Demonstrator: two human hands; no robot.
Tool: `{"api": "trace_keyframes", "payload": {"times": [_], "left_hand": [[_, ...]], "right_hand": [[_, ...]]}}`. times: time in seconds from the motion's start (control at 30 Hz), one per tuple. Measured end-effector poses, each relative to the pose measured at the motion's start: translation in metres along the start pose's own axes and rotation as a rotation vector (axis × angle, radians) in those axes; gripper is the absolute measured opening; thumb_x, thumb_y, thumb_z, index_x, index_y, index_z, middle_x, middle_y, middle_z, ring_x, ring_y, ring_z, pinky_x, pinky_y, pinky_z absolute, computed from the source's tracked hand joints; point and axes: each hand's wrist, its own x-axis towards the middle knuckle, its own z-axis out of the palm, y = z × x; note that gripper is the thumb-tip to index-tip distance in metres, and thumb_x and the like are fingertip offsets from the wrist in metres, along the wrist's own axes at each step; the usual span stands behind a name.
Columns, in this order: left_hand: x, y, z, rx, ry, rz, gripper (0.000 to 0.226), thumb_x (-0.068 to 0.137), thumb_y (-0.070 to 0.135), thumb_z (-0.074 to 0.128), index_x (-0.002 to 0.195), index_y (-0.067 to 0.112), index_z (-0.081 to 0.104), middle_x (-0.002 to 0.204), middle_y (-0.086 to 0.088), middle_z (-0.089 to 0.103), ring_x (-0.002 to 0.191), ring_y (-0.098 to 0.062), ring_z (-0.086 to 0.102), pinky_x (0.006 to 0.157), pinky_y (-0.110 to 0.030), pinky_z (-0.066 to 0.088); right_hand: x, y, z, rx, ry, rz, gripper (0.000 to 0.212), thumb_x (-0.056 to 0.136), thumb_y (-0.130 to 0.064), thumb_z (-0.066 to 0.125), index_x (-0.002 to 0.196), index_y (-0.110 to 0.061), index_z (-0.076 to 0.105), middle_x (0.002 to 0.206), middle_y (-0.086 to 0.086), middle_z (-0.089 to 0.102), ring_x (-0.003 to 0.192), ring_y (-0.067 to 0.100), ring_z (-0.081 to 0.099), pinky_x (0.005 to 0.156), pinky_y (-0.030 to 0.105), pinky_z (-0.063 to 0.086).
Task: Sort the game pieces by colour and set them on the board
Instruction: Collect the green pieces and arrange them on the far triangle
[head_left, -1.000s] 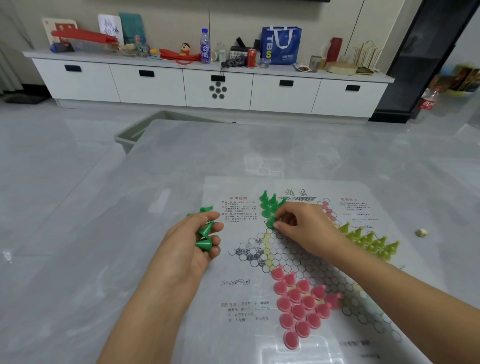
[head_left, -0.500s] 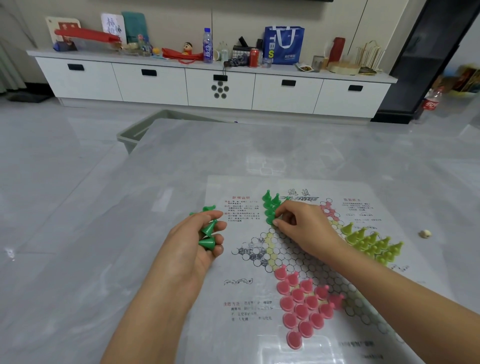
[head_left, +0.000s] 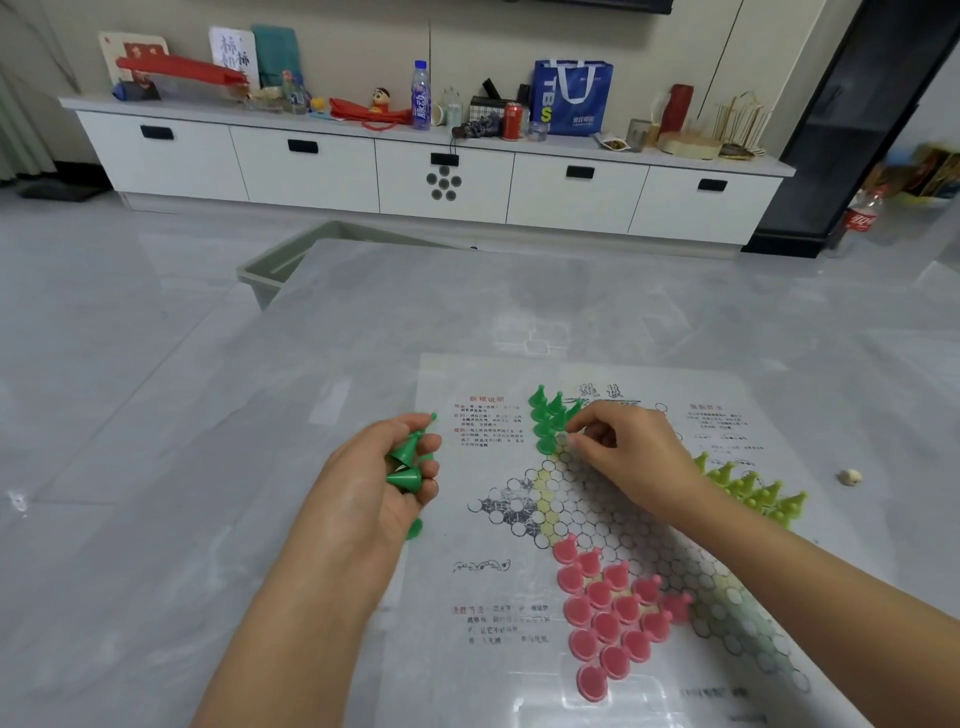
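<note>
Pink pieces (head_left: 613, 618) filled the nearest point of the star on the board (head_left: 519, 587), which lay flat on the grey desk (head_left: 208, 467). Past them, the left hand (head_left: 379, 488) hung beside the board's left edge, curled around a small supply of green pieces (head_left: 405, 465) (at least two cones showed between the fingers). The right hand (head_left: 628, 457) rested over the board's upper middle, thumb and forefinger pinched narrow at the edge of the standing green cluster (head_left: 548, 421); whether a piece sat inside that pinch could not be told. Yellow-green pieces (head_left: 748, 486) stood in the right point, just beyond the right wrist. Farther off, a pale scrap (head_left: 850, 476) lay on the desk, well apart from the board. Judging by this, the green point was being filled, and the next move probably called for passing a cone from left hand to right and standing it upright on the next free circle without toppling its neighbours.
</note>
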Motion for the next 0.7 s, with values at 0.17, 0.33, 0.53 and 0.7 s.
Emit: {"api": "trace_keyframes", "payload": {"times": [0.17, 0.33, 0.53, 0.7], "left_hand": [[0.002, 0.011, -0.015, -0.055, 0.095, 0.095, 0.027, 0.089, -0.005, 0.032, 0.087, 0.009, 0.055, 0.075, -0.011, 0.059, 0.054, -0.013, 0.05, 0.041, -0.014, 0.044], [0.003, 0.014, -0.021, -0.065, 0.135, 0.145, 0.017, 0.093, 0.004, 0.042, 0.085, 0.012, 0.055, 0.08, -0.008, 0.064, 0.047, -0.009, 0.045, 0.038, -0.014, 0.039], [0.003, 0.017, -0.025, -0.063, 0.114, 0.182, 0.009, 0.087, 0.005, 0.056, 0.088, 0.013, 0.06, 0.074, 0.001, 0.069, 0.04, -0.003, 0.044, 0.037, -0.014, 0.036], [0.003, 0.019, -0.027, -0.077, 0.092, 0.173, 0.013, 0.086, 0.001, 0.055, 0.089, 0.012, 0.061, 0.068, 0.006, 0.073, 0.039, -0.002, 0.043, 0.037, -0.013, 0.035]], "right_hand": [[0.005, -0.031, -0.003, 0.045, 0.048, -0.097, 0.008, 0.085, -0.017, 0.061, 0.086, -0.017, 0.068, 0.067, -0.02, 0.058, 0.064, -0.006, 0.056, 0.062, 0.0, 0.041], [0.01, -0.073, 0.024, -0.119, -0.202, -0.336, 0.017, 0.086, -0.016, 0.055, 0.1, -0.016, 0.064, 0.083, -0.007, 0.057, 0.072, 0.007, 0.051, 0.067, 0.016, 0.041], [0.018, -0.095, 0.057, -0.27, -0.222, -0.308, 0.027, 0.086, -0.025, 0.057, 0.108, -0.012, 0.054, 0.103, 0.007, 0.056, 0.091, 0.024, 0.051, 0.075, 0.033, 0.044], [0.02, -0.098, 0.062, -0.33, -0.241, -0.317, 0.018, 0.086, -0.019, 0.054, 0.1, -0.008, 0.053, 0.099, 0.01, 0.055, 0.088, 0.028, 0.052, 0.072, 0.036, 0.045]]}}
